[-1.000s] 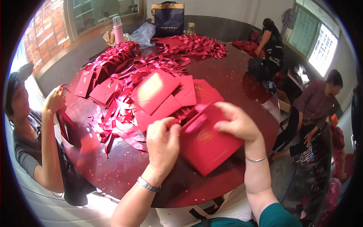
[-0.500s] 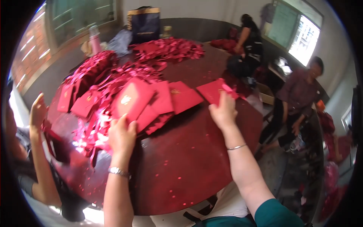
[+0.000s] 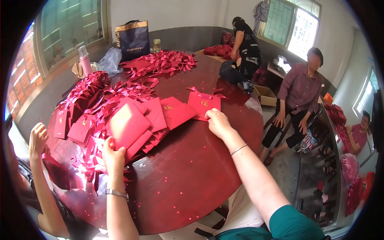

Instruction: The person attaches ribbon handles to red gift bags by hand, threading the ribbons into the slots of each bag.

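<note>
My left hand (image 3: 113,154) pinches the near edge of a flat red gift bag (image 3: 128,124), the top one of an overlapping pile. My right hand (image 3: 219,124) holds the near right corner of another flat red gift bag (image 3: 200,105), which has a gold emblem and a ribbon along its far edge. Between the two hands, more flat red bags (image 3: 174,113) fan out, partly overlapping. Loose red ribbons (image 3: 130,90) tangle behind the pile, and the fingertips of my left hand are partly hidden by the bag.
The round dark-red table (image 3: 172,188) carries red confetti bits. Ribboned bags (image 3: 164,64), a navy bag (image 3: 134,42) and a pink bottle (image 3: 85,64) stand farther back. A neighbour's raised hand (image 3: 38,138) is at the left. Co-workers sit and stand at the right.
The view has shifted, so the table appears farther left and lower. My right fingers, earlier near the bag's ribbon side, are now at its near right corner. The left hand keeps its hold.
</note>
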### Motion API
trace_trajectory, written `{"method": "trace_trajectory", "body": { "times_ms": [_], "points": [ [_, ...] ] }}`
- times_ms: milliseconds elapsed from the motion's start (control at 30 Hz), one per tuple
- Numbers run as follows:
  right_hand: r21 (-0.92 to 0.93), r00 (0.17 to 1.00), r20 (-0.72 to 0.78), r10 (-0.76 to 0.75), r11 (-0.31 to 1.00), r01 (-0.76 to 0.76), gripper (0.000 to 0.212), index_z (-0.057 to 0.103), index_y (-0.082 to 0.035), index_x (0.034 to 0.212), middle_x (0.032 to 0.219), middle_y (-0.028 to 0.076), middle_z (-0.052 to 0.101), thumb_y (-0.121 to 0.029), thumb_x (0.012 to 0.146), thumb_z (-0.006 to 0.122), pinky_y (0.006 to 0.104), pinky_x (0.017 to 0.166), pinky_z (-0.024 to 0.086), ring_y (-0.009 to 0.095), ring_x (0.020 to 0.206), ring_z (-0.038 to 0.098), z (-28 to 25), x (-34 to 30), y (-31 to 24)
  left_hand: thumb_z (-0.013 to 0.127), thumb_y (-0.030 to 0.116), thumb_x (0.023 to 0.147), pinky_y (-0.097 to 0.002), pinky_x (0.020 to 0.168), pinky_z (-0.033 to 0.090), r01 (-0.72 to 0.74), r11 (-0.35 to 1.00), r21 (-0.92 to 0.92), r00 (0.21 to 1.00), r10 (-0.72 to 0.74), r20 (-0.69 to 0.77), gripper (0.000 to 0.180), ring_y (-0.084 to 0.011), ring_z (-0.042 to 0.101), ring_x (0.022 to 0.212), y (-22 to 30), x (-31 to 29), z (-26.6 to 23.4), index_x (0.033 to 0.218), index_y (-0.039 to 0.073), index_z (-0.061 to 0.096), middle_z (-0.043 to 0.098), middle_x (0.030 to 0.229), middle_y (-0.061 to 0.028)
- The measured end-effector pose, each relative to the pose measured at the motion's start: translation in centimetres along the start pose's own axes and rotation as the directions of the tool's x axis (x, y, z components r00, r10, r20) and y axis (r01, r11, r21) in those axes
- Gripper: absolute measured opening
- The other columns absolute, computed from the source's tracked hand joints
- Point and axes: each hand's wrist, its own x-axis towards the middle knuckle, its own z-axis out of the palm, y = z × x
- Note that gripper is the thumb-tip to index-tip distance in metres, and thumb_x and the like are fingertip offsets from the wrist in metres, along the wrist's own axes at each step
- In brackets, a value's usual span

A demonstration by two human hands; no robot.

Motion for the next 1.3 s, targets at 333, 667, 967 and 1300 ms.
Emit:
{"method": "trace_trajectory", "body": {
  "times_ms": [333,667,967,1300],
  "points": [
    [0.289,0.976,-0.192,-0.103,0.945,0.157,0.019,0.067,-0.003,0.093,0.101,0.015,0.066,0.004,0.079,0.056,0.0334,0.082,0.052,0.028,0.095,0.065,-0.9,1.1,-5.9,0.062,-0.009,0.068,-0.0287,0.077,0.051,-0.037,0.953,-0.3,0.998,0.048,0.028,0.069,-0.0146,0.062,0.083,2.5,-0.8,-0.3,0.135,0.002,0.048,0.066,0.098,-0.0091],
    [0.839,0.962,0.09,-0.257,0.54,0.066,0.037,0.061,0.001,0.109,0.081,0.005,0.064,-0.032,0.103,0.046,0.0259,0.073,0.051,0.011,0.074,0.061,-2.1,-1.4,-14.9,0.065,-0.006,0.072,-0.0269,0.067,0.047,-0.052,0.943,-0.329,0.903,0.185,0.387,0.03,-0.0128,0.055,0.069,7.9,-6.6,-1.0,0.102,0.002,0.067,0.057,0.074,-0.0045],
    [0.87,0.874,0.316,-0.369,-0.256,-0.422,0.078,0.054,0.002,0.124,0.119,0.011,0.062,-0.067,0.093,0.034,0.0389,0.101,0.045,0.022,0.115,0.058,-4.0,-1.0,-12.7,0.056,-0.007,0.071,-0.0229,0.048,0.036,0.505,0.768,-0.393,0.736,-0.145,0.662,0.023,-0.0082,0.049,0.053,8.4,-7.9,-1.4,0.09,0.0,0.064,0.06,0.07,-0.0006],
    [0.931,0.917,0.308,-0.252,0.277,-0.237,0.033,0.053,0.004,0.124,0.118,0.008,0.063,-0.013,0.096,0.059,0.0291,0.094,0.046,0.013,0.107,0.058,-3.8,-1.2,-12.9,0.065,0.006,0.079,-0.048,0.088,0.044,-0.387,0.914,-0.116,0.921,0.378,-0.095,0.036,-0.0366,0.057,0.099,9.3,-9.0,-1.3,0.113,-0.003,0.06,0.06,0.109,-0.0216]
  ]
}}
